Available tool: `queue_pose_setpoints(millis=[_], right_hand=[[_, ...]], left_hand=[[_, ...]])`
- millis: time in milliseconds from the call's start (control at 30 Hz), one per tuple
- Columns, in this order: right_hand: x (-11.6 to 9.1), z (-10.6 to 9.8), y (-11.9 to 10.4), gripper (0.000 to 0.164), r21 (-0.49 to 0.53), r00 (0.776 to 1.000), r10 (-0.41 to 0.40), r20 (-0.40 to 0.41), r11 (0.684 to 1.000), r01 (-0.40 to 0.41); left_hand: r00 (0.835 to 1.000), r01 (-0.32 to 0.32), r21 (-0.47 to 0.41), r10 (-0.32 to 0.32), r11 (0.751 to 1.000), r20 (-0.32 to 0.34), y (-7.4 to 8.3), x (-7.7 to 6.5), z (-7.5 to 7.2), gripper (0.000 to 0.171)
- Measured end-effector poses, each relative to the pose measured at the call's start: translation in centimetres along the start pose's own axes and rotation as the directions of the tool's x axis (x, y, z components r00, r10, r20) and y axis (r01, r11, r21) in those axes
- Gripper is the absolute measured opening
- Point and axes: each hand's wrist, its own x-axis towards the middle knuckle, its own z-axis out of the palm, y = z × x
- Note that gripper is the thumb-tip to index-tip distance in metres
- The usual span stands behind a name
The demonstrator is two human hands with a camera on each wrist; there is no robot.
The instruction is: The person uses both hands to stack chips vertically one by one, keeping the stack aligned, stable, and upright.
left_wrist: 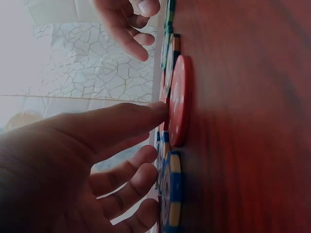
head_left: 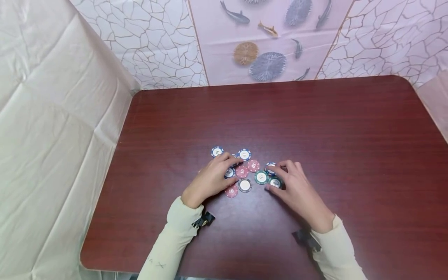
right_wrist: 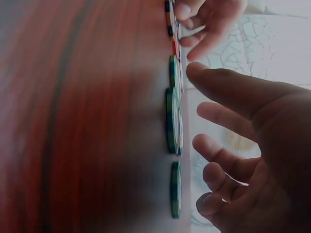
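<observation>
Poker chips lie flat in a loose cluster near the middle of the table. Among them are red chips (head_left: 242,172), blue-edged chips (head_left: 244,154), green-edged chips (head_left: 261,177) and a dark-edged chip with a white centre (head_left: 245,185). Over the cluster's left side is my left hand (head_left: 211,178), fingers spread and hiding some chips. In the left wrist view its thumb tip is at a red chip (left_wrist: 180,102); whether it touches cannot be told. My right hand (head_left: 297,190) hovers with loosely bent fingers over the green and blue chips at right, apart from a green chip (right_wrist: 172,121) in the right wrist view.
The dark red wooden table (head_left: 175,116) has rounded corners. A pale draped cloth (head_left: 59,136) hangs along its left side. Behind the far edge is a patterned backdrop (head_left: 157,42) with fish and leaf shapes. Dark wrist devices (head_left: 204,220) sit at both cuffs.
</observation>
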Motion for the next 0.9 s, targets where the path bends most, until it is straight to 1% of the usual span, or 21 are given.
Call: queue_pose_setpoints(millis=[100, 200, 333, 467, 567, 733, 900], right_hand=[[0.5, 0.4, -0.1, 0.052, 0.02, 1.0, -0.007, 0.019, 1.0, 0.007], [1.0, 0.8, 0.0, 0.052, 0.04, 0.999, -0.022, 0.029, 0.999, 0.021], [1.4, 1.0, 0.4, 0.052, 0.065, 0.999, -0.012, 0.035, 0.998, 0.01], [1.4, 0.5, 1.0, 0.051, 0.095, 1.0, 0.021, 0.018, 0.995, -0.023], [1.4, 0.2, 1.2, 0.051, 0.096, 1.0, 0.021, 0.009, 0.995, -0.022], [1.2, 0.8, 1.2, 0.052, 0.061, 0.999, 0.024, 0.031, 0.998, -0.025], [0.9, 1.8, 1.1, 0.05, 0.034, 1.0, 0.017, 0.02, 0.999, -0.018]], left_hand=[[1.0, 0.008, -0.014, -0.008, 1.0, 0.016, -0.3, 0.3, 0.0, 0.046], [0.999, 0.035, -0.033, -0.035, 0.999, 0.024, -0.7, 0.5, 0.0, 0.043], [0.998, 0.059, -0.075, -0.057, 0.995, 0.028, -1.0, 0.7, 0.5, 0.04], [0.999, 0.051, -0.122, -0.051, 0.991, 0.005, -1.1, 1.2, 1.2, 0.037], [0.998, 0.054, -0.145, -0.057, 0.988, -0.018, -0.9, 1.4, 1.4, 0.037], [0.998, 0.061, -0.157, -0.066, 0.986, -0.024, -1.2, 0.9, 1.6, 0.037], [0.998, 0.061, -0.142, -0.064, 0.988, -0.017, -1.4, 0.3, 1.9, 0.037]])
